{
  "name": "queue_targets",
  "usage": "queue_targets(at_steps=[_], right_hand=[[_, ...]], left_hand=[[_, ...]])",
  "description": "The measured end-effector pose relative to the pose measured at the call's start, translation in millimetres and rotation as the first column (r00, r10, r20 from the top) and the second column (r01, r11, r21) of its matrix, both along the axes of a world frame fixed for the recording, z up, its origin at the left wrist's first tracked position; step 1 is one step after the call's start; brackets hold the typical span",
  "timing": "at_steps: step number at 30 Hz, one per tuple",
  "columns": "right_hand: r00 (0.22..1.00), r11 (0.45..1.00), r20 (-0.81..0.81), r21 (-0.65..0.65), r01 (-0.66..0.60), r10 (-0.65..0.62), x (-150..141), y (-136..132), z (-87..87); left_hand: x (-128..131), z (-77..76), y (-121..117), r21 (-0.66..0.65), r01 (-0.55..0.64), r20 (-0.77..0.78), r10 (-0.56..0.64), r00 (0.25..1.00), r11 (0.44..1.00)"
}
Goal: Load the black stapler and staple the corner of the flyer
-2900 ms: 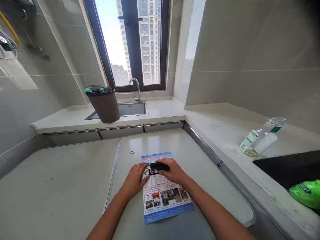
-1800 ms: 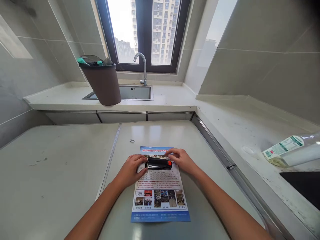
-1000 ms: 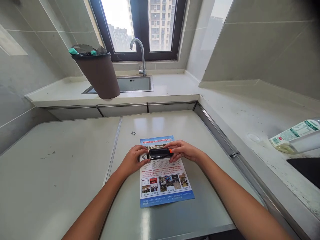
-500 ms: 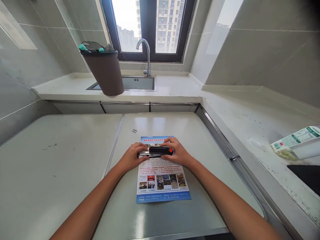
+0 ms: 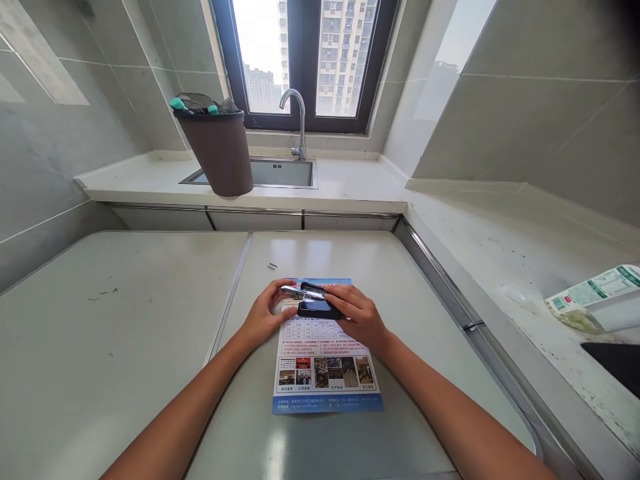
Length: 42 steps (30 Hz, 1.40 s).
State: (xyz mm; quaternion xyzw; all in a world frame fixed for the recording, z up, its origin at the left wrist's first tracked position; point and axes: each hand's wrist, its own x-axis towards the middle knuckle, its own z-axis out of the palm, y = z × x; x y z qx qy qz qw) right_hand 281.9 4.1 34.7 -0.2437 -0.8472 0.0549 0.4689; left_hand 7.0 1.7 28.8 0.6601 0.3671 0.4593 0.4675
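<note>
- Stapler (image 5: 320, 309): black body, located over the upper part of the printed sheet (image 5: 327, 383). Whether it rests on the sheet or is slightly raised cannot be told.
- Stapler condition: parts spread apart; a bright metal arm (image 5: 303, 292) extends from between them toward the left hand (image 5: 264, 315).
- Right hand (image 5: 364, 319): fingers closed over the right end of the body, gripping it.
- Left hand: fingers curved, thumb and forefinger parted around the left end of the stapler. A firm pinch on the metal arm cannot be confirmed.
- Step in hand (judgement): two-handed handling of the stapler in its spread state, right hand as the holding side, left hand as the guiding side.
- Next move requirement (judgement): a firm right grip, the metal arm aligned with the body, and left fingertips clear of any closing gap.
- Adjacent items: small metal strips (image 5: 272, 266) lie on the table (image 5: 165, 313), beyond the sheet and apart from it.
- Surroundings: a brown bin (image 5: 223, 150) stands at the sink (image 5: 295, 173); a labelled bottle (image 5: 600, 293) lies on the right-hand counter.
</note>
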Motion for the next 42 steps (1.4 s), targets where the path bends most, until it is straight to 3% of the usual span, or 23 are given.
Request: queue_targets(at_steps=[4,9,15,18,24,27,33,37,39,42], right_hand=[[0.999,0.996,0.02,0.078,0.045,-0.047,-2.1,-4.7,3.9],[0.992,0.986,0.111,0.164,0.038,-0.057,-3.0,-9.7,5.6],[0.965,0.963,0.242,0.268,0.029,-0.097,-4.9,-12.7,-0.8],[0.958,0.958,0.268,0.284,0.021,-0.101,-6.5,-15.1,1.2],[0.937,0.924,0.309,0.381,0.038,-0.166,-13.1,-20.7,13.3],[0.939,0.922,0.301,0.385,0.04,-0.166,-13.7,-22.5,16.0],[0.96,0.94,0.197,0.315,0.132,-0.201,-12.0,-21.3,11.8],[0.972,0.955,0.021,0.193,0.227,-0.235,-12.4,-15.6,7.3],[0.954,0.953,-0.053,0.061,0.298,-0.295,-11.9,-13.3,6.6],[0.926,0.906,-0.113,-0.279,0.318,-0.36,-10.4,-11.4,5.9]], left_hand=[[1.3,-3.0,0.2,-0.143,0.097,0.192,-0.068,0.979,0.985],[1.3,3.2,-1.5,-0.276,0.152,0.366,-0.043,0.93,0.949],[4.6,10.8,0.2,-0.452,0.271,0.475,-0.028,0.88,0.85],[3.4,10.7,1.0,-0.472,0.293,0.49,-0.028,0.871,0.831],[0.1,10.1,1.4,-0.449,0.293,0.476,-0.051,0.878,0.844],[-0.1,12.1,1.4,-0.49,0.316,0.525,-0.014,0.851,0.813],[0.5,15.9,1.2,-0.545,0.437,0.704,0.108,0.701,0.716],[-1.4,16.8,3.9,-0.591,0.369,0.742,0.303,0.598,0.718],[-3.0,16.9,5.9,-0.612,0.298,0.739,0.396,0.545,0.733],[-5.9,16.7,8.9,-0.621,0.195,0.736,0.48,0.477,0.759]])
